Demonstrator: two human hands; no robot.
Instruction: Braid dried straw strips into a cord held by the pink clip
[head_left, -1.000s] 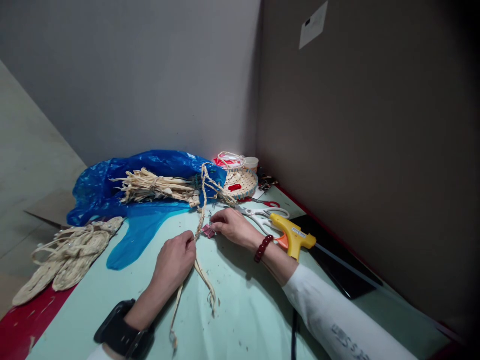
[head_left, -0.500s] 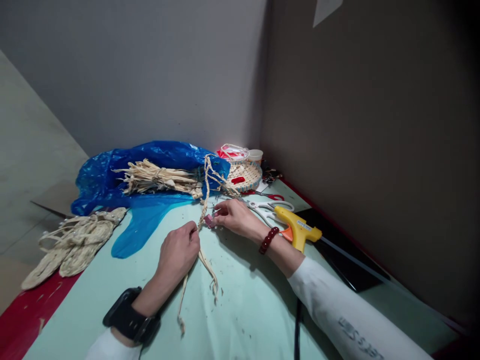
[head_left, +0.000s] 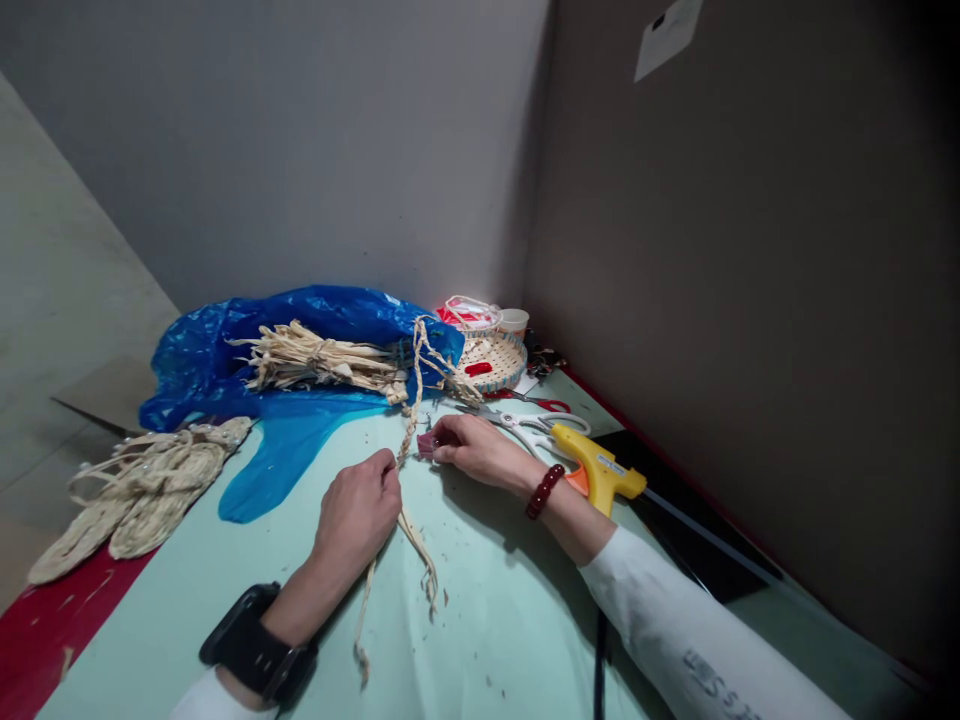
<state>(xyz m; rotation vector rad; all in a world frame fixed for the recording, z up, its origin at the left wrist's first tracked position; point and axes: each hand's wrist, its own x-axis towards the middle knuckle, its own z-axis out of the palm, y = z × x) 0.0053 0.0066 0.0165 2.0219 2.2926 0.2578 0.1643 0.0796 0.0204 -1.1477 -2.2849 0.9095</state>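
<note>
Gripping the pale, braided straw cord (head_left: 411,428) over the mint-green tabletop (head_left: 480,590), my left hand (head_left: 360,510) probably guarded against unravelling (so I judged remotely); my right hand (head_left: 474,447) held a small, pinkish, boxy piece (head_left: 426,445) just beside it.

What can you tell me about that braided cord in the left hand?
The braided cord is pale straw-coloured and looks like dried plant fibre. Its upper end bends over in front of the blue bag; from there it runs down, plaited, to the left hand, which grips it. Past the hand it parts into loose, unbraided strands with ragged ends, spread over the pale green surface.
</note>
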